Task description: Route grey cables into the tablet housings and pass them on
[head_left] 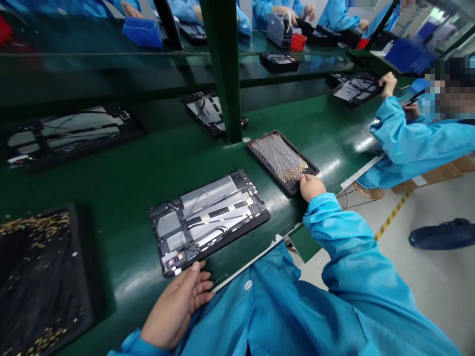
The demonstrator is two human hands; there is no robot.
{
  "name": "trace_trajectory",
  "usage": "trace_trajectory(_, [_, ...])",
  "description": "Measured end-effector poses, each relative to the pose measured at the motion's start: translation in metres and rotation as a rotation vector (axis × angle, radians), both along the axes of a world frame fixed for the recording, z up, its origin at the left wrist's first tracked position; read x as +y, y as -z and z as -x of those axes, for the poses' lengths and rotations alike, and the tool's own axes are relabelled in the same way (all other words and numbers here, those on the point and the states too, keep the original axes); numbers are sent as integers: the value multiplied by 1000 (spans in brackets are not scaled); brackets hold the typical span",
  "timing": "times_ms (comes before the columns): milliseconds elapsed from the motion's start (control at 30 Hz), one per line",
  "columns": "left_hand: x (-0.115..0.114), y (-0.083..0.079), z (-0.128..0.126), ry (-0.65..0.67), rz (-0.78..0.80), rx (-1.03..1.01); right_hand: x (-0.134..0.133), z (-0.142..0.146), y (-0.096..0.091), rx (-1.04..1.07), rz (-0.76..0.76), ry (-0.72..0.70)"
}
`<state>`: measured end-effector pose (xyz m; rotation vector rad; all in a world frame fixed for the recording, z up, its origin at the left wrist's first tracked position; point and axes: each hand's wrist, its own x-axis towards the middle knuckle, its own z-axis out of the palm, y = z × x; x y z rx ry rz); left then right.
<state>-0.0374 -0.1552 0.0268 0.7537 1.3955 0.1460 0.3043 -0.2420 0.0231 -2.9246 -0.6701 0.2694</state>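
An opened tablet (211,217), with grey battery packs, black cables and circuit boards exposed, lies on the green bench before me. My left hand (181,299) is at its near left corner, fingers apart and slightly bent, holding nothing. To the right of the tablet is a black tray (267,173) filled with thin grey antenna cables (276,153) that have gold-coloured ends. My right hand (311,188) is closed at the tray's near end, by the cable tips. Whatever its fingers pinch is hidden.
A black tray (83,267) with scattered small gold-coloured parts sits at left. Other opened tablets (79,128) lie farther back. A green post (224,74) rises behind my tablet. At right, a co-worker's hand (388,84) touches another tablet (358,89). More people work across the bench.
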Motion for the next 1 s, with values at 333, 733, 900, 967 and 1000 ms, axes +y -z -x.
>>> trace_trajectory(333, [1, 1, 0, 21, 5, 21, 4, 3, 8, -38, -69, -11])
trace_trajectory(733, [3, 0, -4, 41, 34, 33, -12, 9, 8, -106, -93, 12])
trace_trajectory(900, [2, -3, -4, 39, 6, 14, -10, 9, 2, -99, -100, -15])
trace_trajectory(967, [1, -1, -3, 35, -5, 0, -18, 13, -6, -78, -106, -26])
trace_trajectory(1000, [1, 1, -2, 34, -9, -2, -24, 16, -11, -63, -106, -29])
